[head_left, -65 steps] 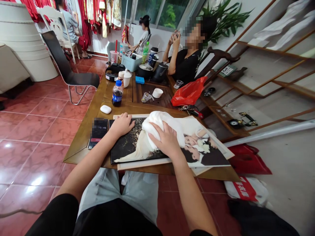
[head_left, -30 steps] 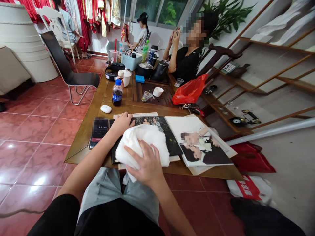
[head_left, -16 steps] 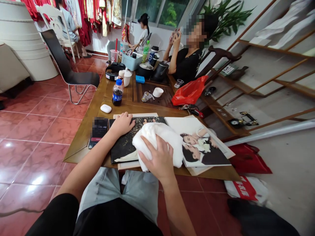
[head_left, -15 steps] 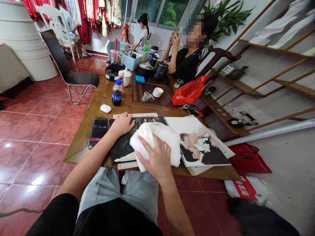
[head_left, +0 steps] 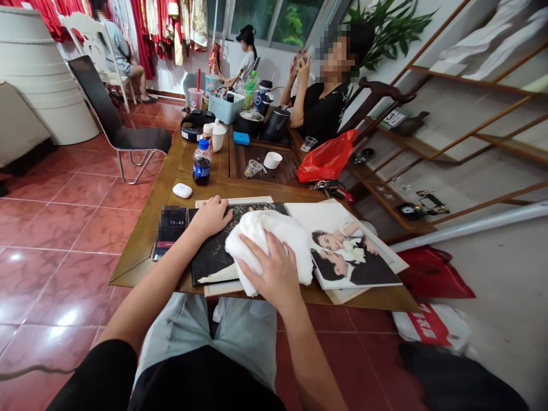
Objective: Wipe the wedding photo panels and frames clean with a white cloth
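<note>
An open photo album (head_left: 299,206) lies on the wooden table, with a dark picture on its left page and a couple's portrait on the right. My left hand (head_left: 211,217) rests flat on the upper left part of the album, fingers stretched out. Under my right hand (head_left: 274,271) is a bunched white cloth (head_left: 295,231), which I grip from above against the middle of the album. The cloth hides part of the left page and the fold. A phone (head_left: 170,231) showing a timer lies left of the album, beside my left forearm.
Behind the album stand a cola bottle (head_left: 202,162), a white earphone case (head_left: 182,190), a small white cup (head_left: 273,160) and a red plastic bag (head_left: 327,157). A person (head_left: 325,100) sits across the table holding a phone. A black chair (head_left: 128,134) stands to the left.
The view has shifted very slightly. My right hand and the cloth stay in nearly the same spot, and my left hand still lies on the album.
</note>
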Demonstrator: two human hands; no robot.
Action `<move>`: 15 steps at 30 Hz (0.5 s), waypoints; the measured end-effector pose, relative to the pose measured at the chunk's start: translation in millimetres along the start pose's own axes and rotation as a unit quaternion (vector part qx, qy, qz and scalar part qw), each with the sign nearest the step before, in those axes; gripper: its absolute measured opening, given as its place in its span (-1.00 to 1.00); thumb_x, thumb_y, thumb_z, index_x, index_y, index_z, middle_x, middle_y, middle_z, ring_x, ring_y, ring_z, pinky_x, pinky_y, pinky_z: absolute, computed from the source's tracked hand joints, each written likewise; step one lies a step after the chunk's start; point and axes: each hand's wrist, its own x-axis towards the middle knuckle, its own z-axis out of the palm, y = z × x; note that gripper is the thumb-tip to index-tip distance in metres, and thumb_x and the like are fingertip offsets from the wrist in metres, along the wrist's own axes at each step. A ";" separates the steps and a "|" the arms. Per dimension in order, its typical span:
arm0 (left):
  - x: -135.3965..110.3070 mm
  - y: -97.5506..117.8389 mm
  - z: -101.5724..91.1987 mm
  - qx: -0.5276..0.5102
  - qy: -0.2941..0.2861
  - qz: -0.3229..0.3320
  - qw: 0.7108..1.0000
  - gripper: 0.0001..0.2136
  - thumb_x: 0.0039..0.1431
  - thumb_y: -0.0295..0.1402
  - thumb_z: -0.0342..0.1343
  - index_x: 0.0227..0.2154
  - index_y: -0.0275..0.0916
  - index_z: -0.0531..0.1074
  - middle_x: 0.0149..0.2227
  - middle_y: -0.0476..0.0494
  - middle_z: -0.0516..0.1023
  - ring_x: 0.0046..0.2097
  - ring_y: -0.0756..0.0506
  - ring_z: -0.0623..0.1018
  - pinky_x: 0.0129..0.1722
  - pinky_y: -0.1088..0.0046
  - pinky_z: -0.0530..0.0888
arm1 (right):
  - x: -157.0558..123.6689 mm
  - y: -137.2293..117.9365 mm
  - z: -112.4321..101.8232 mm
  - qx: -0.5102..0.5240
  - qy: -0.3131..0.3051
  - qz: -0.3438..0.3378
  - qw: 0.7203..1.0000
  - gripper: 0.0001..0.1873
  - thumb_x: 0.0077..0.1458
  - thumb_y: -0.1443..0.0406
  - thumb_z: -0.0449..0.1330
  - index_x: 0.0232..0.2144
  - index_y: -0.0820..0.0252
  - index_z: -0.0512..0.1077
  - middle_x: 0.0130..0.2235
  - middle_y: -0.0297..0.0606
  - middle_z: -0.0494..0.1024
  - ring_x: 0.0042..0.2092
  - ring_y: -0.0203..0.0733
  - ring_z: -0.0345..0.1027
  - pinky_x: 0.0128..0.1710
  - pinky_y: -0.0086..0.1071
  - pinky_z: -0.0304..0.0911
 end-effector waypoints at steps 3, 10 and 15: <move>0.3 0.3 0.0 -0.003 0.001 0.002 1.000 -0.64 0.48 -0.23 -0.12 0.06 -0.36 0.44 0.03 -0.37 0.51 0.12 -0.29 0.50 0.11 0.13 0.43 | 2.4 9.1 -1.6 -0.015 -0.008 0.009 1.000 -0.45 0.37 0.00 0.04 0.34 -0.15 0.33 0.38 -0.01 0.26 0.34 0.14 0.19 0.31 0.10 0.08; 0.0 0.6 -2.2 0.001 -0.005 0.003 1.000 -0.67 0.49 -0.27 -0.14 0.02 -0.34 0.46 0.04 -0.37 0.51 0.12 -0.28 0.50 0.11 0.13 0.44 | 40.0 17.2 5.4 0.005 -0.054 0.017 0.998 -0.41 0.39 -0.04 -0.02 0.39 -0.15 0.25 0.40 0.04 0.20 0.39 0.18 0.10 0.31 0.18 0.07; -0.1 -0.4 -2.4 0.011 -0.017 0.011 1.000 -0.67 0.47 -0.38 -0.18 0.03 -0.35 0.45 0.04 -0.40 0.51 0.11 -0.29 0.50 0.10 0.09 0.44 | 75.0 22.7 14.1 0.022 -0.062 0.024 0.998 -0.41 0.39 -0.03 -0.02 0.38 -0.12 0.25 0.42 0.04 0.18 0.38 0.25 0.10 0.28 0.26 0.08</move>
